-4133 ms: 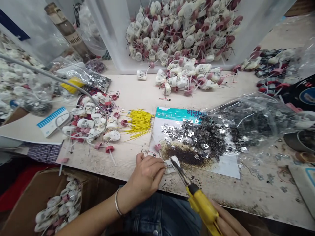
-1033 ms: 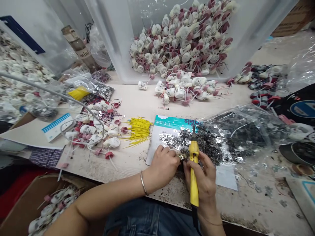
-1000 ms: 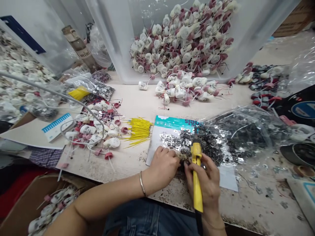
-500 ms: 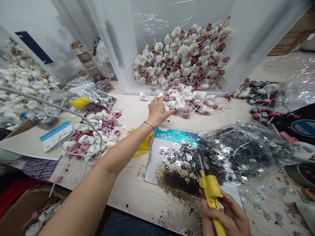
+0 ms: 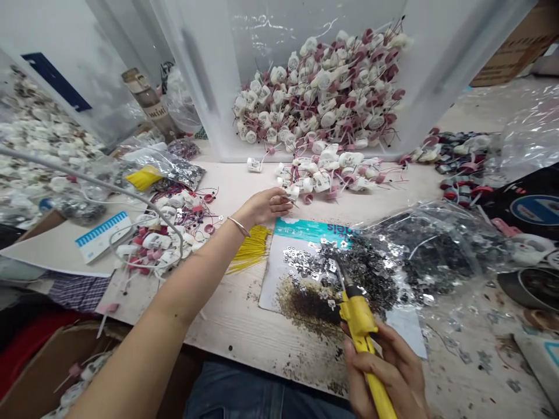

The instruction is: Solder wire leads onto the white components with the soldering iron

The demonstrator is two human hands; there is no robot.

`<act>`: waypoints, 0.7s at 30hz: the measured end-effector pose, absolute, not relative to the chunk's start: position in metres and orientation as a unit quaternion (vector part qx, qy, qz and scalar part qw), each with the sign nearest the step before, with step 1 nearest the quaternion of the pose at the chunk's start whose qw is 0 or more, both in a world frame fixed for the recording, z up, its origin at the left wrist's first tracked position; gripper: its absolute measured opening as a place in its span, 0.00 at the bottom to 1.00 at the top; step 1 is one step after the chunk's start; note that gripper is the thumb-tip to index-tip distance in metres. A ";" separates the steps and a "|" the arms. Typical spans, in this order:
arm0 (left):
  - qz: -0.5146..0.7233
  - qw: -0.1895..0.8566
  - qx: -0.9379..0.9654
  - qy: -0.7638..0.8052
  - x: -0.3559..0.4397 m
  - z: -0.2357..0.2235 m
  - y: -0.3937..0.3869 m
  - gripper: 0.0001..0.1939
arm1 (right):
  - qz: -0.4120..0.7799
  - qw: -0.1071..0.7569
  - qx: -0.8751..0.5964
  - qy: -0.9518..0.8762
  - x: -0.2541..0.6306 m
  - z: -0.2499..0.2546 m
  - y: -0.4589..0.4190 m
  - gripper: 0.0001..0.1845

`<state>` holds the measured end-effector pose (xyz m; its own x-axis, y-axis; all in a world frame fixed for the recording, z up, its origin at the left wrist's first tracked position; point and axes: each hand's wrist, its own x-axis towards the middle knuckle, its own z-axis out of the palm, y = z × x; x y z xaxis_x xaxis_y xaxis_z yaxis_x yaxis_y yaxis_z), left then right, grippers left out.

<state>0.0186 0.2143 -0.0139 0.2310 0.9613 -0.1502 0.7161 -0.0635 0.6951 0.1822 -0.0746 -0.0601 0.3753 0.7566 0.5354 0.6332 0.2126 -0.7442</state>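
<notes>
Gripping yellow tool (image 5: pixel 360 320) in right hand (image 5: pixel 388 369), pointing tip (image 5: pixel 338 269) at shiny bits (image 5: pixel 371 262) on card (image 5: pixel 273 273). Holding left hand (image 5: pixel 266 205) out by white part (image 5: pixel 293 192) at near edge of pile (image 5: pixel 347 169); cannot tell if pinching it or just close. Beside left arm (image 5: pixel 201 265), yellow wires (image 5: pixel 254 249). At right, clear bag (image 5: pixel 454 247) with dark bits. Behind pile, big box (image 5: pixel 196 70) of more white parts (image 5: pixel 323 87).

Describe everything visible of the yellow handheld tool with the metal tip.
The yellow handheld tool looks plastic, with a thicker upper body, a black collar and a slim metal tip. It slants across the picture, tip pointing away from the person and leftward, over the pile of small silver and dark metal pieces; whether they touch is unclear. The right hand's grip is closed around the handle; the lower end runs out of frame.
</notes>
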 end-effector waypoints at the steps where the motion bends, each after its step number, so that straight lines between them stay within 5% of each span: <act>1: 0.172 0.331 0.709 0.598 0.019 -0.013 0.216 0.07 | 0.050 0.547 -0.610 -0.572 0.180 -0.057 -0.074 0.08; 8: 0.098 0.203 0.745 0.628 0.033 -0.010 0.227 0.21 | 0.022 0.529 -0.596 -0.603 0.175 -0.050 -0.073 0.09; 21: 0.016 0.190 0.758 0.624 0.007 0.009 0.217 0.18 | 0.042 0.547 -0.599 -0.583 0.179 -0.053 -0.075 0.09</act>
